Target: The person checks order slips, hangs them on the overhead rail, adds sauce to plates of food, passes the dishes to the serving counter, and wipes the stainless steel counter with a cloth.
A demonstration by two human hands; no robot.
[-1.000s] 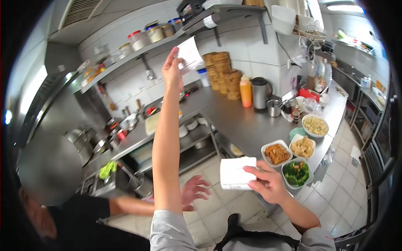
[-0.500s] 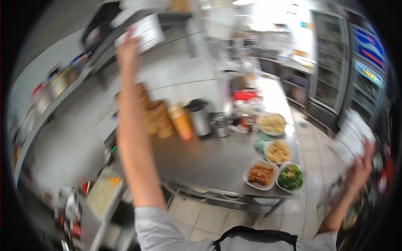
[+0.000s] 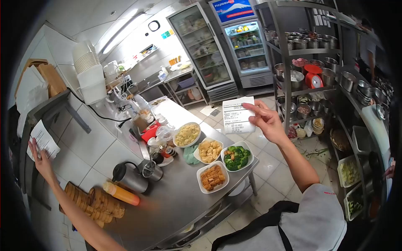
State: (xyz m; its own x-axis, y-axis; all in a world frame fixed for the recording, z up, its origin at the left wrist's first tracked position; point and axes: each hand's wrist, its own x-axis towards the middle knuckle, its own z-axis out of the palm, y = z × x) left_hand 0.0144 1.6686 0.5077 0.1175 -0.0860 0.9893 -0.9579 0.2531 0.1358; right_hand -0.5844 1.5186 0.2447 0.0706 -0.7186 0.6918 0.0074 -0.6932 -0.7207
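At the far left, my left hand (image 3: 41, 162) is raised near the wall shelf, its fingers on a printed paper slip (image 3: 43, 142). My right hand (image 3: 267, 121) pinches another printed receipt (image 3: 239, 116) between thumb and fingers, above the floor past the counter. Below it on the steel counter stand a white bowl of broccoli (image 3: 237, 157), a dish of browned sliced food (image 3: 212, 177), a dish of pale chunks (image 3: 209, 151) and a bowl of yellowish food (image 3: 186, 135). A green cloth (image 3: 190, 155) lies beside the bowls.
An orange squeeze bottle (image 3: 121, 193), a steel jug (image 3: 130, 178) and stacked bamboo steamers (image 3: 98, 203) stand on the counter (image 3: 167, 205). Racks of metal pots (image 3: 312, 43) are at right, glass-door fridges (image 3: 247, 50) behind. Part of another person's hand (image 3: 390, 169) shows at the right edge.
The view has swung right, from the stove side to the fridges and racks. The other person at the left is out of view. Both hands still hold paper; the right receipt is now upright and readable.
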